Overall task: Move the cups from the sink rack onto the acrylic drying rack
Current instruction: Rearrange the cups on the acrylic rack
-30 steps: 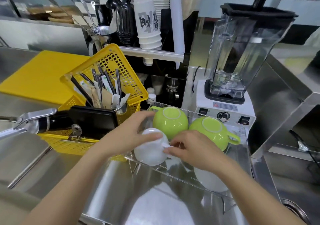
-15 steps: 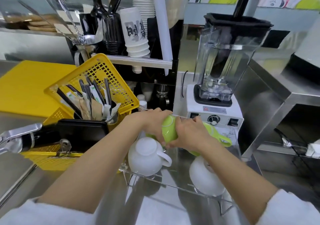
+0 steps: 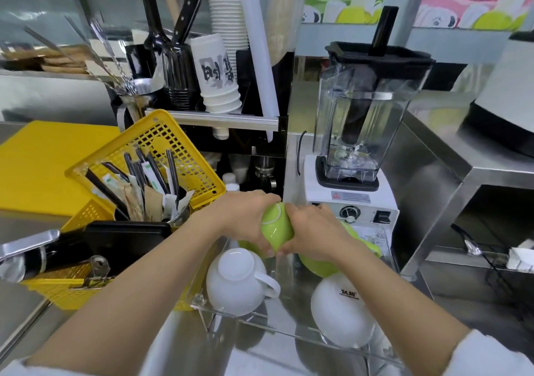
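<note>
Hands (image 3: 245, 219) unmoved (on green cup (image 3: 276, 228))

A glossy lime-green ceramic cup (image 3: 276, 227). Two plain white ceramic cups: a handled one (image 3: 238, 281) and one (image 3: 342, 313) with small dark lettering. A bright yellow lattice plastic basket (image 3: 161, 147). A clear acrylic rack (image 3: 231, 312). A white-based blender (image 3: 358, 133) with a black lid.

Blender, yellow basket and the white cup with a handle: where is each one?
Blender (image 3: 361, 121), head view, on the clear jar.
Yellow basket (image 3: 173, 147), head view, on the tilted mesh wall.
White cup (image 3: 235, 281), head view, on its upturned body.
</note>
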